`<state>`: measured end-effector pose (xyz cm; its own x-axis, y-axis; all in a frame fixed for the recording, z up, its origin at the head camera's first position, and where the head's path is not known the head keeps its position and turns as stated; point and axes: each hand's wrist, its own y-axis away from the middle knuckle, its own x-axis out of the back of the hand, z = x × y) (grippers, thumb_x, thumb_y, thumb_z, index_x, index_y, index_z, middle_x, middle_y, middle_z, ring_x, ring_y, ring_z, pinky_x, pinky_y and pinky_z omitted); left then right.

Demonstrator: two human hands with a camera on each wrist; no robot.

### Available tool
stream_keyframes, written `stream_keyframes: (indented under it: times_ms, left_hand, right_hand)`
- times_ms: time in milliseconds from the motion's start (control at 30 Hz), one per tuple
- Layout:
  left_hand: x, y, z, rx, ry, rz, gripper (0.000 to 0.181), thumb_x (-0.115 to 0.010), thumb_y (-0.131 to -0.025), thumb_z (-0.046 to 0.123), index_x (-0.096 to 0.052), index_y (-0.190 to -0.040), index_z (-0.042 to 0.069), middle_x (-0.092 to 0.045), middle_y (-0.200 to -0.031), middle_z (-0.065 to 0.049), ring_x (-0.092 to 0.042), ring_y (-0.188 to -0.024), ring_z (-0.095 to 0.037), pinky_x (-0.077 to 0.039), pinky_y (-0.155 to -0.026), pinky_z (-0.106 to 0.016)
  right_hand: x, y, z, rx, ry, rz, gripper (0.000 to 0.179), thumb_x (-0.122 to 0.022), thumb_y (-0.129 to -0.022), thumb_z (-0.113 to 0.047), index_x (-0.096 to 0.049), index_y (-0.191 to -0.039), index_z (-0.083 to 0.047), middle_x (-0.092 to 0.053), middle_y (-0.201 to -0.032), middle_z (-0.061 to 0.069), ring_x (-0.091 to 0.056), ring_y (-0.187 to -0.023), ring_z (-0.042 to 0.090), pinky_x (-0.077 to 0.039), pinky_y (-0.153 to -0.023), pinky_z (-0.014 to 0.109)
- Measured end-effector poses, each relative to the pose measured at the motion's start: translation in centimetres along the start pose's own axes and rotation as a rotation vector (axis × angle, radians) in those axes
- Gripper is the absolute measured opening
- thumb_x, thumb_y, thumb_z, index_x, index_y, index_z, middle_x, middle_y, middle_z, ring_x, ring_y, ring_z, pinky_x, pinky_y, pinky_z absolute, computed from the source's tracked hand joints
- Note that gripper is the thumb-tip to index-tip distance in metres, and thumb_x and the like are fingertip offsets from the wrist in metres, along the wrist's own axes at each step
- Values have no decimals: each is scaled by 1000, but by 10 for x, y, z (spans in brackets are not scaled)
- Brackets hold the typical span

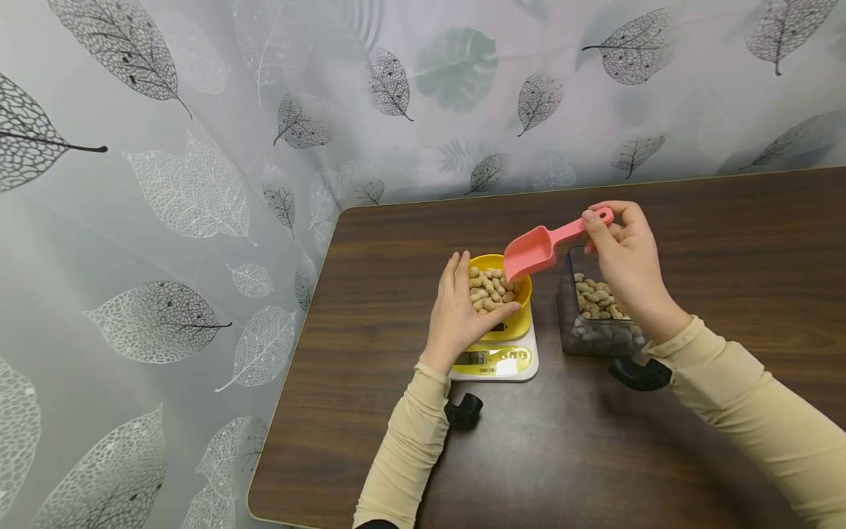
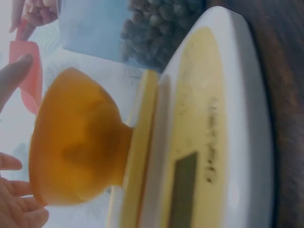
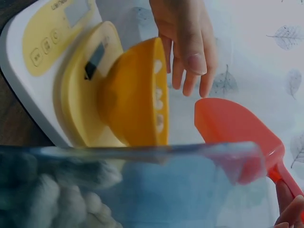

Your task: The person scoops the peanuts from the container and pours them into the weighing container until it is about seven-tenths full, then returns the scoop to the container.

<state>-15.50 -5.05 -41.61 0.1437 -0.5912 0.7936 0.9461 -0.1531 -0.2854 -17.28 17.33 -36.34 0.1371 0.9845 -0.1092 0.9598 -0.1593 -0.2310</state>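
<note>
My left hand point(image 1: 456, 312) is beside and over the near left side of a yellow bowl point(image 1: 524, 294), fingers extended and thumb spread across the front of the rim. Shelled-in peanuts point(image 1: 487, 292) fill much of the bowl, which stands on a white and yellow kitchen scale point(image 1: 492, 373) with digits on its display. Between thumb and fingers, my right hand point(image 1: 628, 257) pinches the handle end of a pink scoop point(image 1: 531, 253). The scoop is tilted down to the left, its lip over the bowl's right rim, and no peanuts show in it.
A clear, dark-tinted box point(image 1: 567, 323) with more peanuts point(image 1: 595, 300) stands right of the scale, below my right hand. Dark wood-patterned tabletop point(image 1: 370, 308) extends around them. A leaf-print curtain point(image 1: 456, 110) hangs behind the table and along its left side.
</note>
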Motion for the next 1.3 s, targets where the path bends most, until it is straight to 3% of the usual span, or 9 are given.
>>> stream_keyframes:
  times_ms: [267,600,967,1100,1233,1300]
  left_hand:
    - [4,-11,23,-46,15,-31,102,-56,-62,71,-10,-141,25,-17,-146,-1,-26,-132,-19,-39,-98,-39]
    - [-5,-15,59,-121,53,-115,96,-49,-67,72,-2,-140,31,-8,-148,5,-24,-133,-19,-37,-99,-42]
    - [-29,-7,80,-168,77,-194,92,-49,-71,68,-9,-141,25,-10,-147,2,-24,-133,-18,-36,-101,-38]
    - [-36,-4,83,-174,79,-217,93,-49,-71,68,-10,-142,23,-12,-147,1,-25,-133,-18,-35,-102,-37]
    - [-41,-1,85,-179,100,-231,92,-49,-72,67,-11,-142,22,-12,-147,1,-26,-133,-18,-35,-102,-37]
    - [-42,0,86,-182,123,-241,90,-49,-73,66,-11,-141,23,-12,-147,2,-26,-133,-18,-35,-102,-37]
  right_hand:
    - [5,6,-33,24,-132,65,26,-55,-84,-21,-43,-105,-10,-49,-79,2,-44,-60,10,-38,-59,15]
    - [33,6,-41,58,-279,168,26,-57,-82,-19,-43,-101,-6,-48,-77,4,-44,-58,11,-39,-56,15]
    - [65,15,-29,-7,-216,243,26,-58,-82,-20,-44,-100,-9,-48,-79,2,-45,-60,10,-41,-58,13]
    - [78,16,-11,-66,-159,271,26,-58,-82,-20,-44,-102,-9,-48,-81,2,-45,-61,10,-42,-58,13]
    - [118,1,54,-69,-61,246,35,-60,-81,-25,-47,-109,-10,-54,-85,2,-48,-63,12,-44,-59,16]
    - [128,-1,73,-83,-7,234,38,-61,-80,-27,-48,-111,-11,-56,-88,3,-49,-65,12,-44,-59,16]
